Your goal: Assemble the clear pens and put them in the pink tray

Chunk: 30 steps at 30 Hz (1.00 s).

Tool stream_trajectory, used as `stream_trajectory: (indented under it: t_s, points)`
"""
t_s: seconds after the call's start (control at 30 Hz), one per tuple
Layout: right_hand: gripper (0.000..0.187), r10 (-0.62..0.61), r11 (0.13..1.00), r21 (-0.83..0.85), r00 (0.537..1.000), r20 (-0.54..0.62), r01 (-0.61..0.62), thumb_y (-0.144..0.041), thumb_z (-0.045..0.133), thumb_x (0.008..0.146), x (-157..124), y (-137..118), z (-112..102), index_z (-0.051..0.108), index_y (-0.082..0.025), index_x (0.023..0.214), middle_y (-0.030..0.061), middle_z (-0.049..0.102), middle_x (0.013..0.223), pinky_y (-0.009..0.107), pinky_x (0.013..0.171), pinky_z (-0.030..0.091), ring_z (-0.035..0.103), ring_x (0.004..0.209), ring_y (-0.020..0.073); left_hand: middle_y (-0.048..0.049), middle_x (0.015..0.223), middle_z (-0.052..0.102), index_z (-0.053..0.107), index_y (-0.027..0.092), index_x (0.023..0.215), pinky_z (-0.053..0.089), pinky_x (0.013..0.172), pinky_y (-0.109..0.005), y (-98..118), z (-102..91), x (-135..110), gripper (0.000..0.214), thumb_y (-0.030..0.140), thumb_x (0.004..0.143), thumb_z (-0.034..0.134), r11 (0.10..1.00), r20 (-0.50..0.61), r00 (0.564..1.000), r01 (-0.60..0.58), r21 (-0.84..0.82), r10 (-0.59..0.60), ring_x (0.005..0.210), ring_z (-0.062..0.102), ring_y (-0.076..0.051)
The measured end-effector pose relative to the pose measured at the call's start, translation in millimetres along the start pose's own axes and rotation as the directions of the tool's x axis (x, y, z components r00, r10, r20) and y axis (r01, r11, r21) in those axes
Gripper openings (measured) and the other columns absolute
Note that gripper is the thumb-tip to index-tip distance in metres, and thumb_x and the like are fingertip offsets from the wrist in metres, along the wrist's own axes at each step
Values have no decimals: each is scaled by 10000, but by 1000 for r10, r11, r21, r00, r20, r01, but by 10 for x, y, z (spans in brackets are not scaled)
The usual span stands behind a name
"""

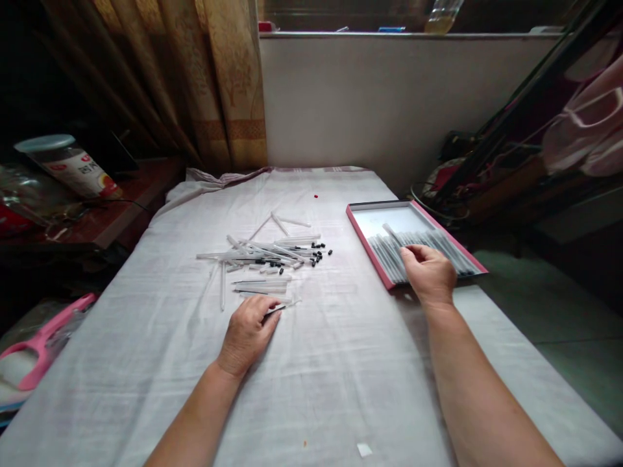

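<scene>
The right grip (431,275) pinches one pen (390,231) between thumb and fingers, and the pen's see-through end sticks out past the fingers, away from the person and a bit to the left, over the box (450,237). The left grip (250,327) is pressed around a thin tube (291,303), low by the cloth (331,376), with one end poking out to the right. The held pen looks clear and a little grey, but most of it is hidden by the hand. Under and beside the right grip, a row of pens (389,255) lies side by side in the box, which has pink sides and a white bottom. Just past the left grip are a few more tubes, then a messy pile (265,250) of clear and white ones, some with dark bits inside. Little black caps (330,252) lie at the pile's right side and front, and one red cap (316,196) sits alone farther back. The pale cloth covers the tabletop and has soft wrinkles; a white scrap (364,449) lies near the front edge of the view. Behind the tabletop is a plain grey wall (341,97), with a gold curtain (238,78) to its left. At the far left, a jar (80,168) with a pale blue lid stands on a brown side table (141,185), and a pink handle (63,316) shows below. To the right is a dim floor (559,305).
</scene>
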State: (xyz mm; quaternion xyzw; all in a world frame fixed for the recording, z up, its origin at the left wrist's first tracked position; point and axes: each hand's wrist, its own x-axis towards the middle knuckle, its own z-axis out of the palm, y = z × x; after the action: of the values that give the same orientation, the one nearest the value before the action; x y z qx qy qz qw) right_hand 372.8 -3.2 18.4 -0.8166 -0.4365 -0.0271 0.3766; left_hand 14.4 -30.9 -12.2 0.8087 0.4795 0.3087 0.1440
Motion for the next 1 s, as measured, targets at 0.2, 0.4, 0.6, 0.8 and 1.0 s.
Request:
stream_trajectory:
  t_s: [0.2,0.4,0.6,0.8,1.0]
  points:
    - [304,71,965,-259,994,80,-48,-380,544,791,156,117,101,734,-209,955,97,718,877,371,692,439,621,775,262,-38,924,670,637,216,975,494,801,-332,8,12,-2,161,165,844,560,994,2,1000,-9,108,9,886,618,-208]
    - [293,-16,924,-379,994,104,55,-354,506,828,69,108,126,722,-193,945,126,708,934,401,735,405,601,847,287,-35,910,663,632,207,955,490,798,-336,-26,-30,-15,120,200,845,585,982,31,1000,-5,189,-1,881,615,-212]
    - [305,-288,928,-247,958,1,280,-312,466,853,-53,43,122,718,-154,923,131,696,918,374,753,407,586,847,269,-28,880,661,631,209,888,470,770,-331,-21,-79,-16,52,238,859,600,965,99,994,23,260,-50,855,599,-210]
    - [196,-550,831,89,785,285,549,-269,528,858,-496,-491,412,711,-205,883,59,701,874,282,728,431,612,815,197,-25,871,670,648,216,871,456,767,-321,-44,-85,-18,82,250,889,575,961,111,992,23,276,-56,852,596,-204]
    - [189,-514,828,6,754,410,561,-295,557,868,-716,-971,703,705,-225,962,66,678,980,291,744,412,588,908,216,-26,875,677,659,214,883,459,766,-313,-88,-56,-14,99,259,895,572,973,44,998,23,230,-34,856,608,-198]
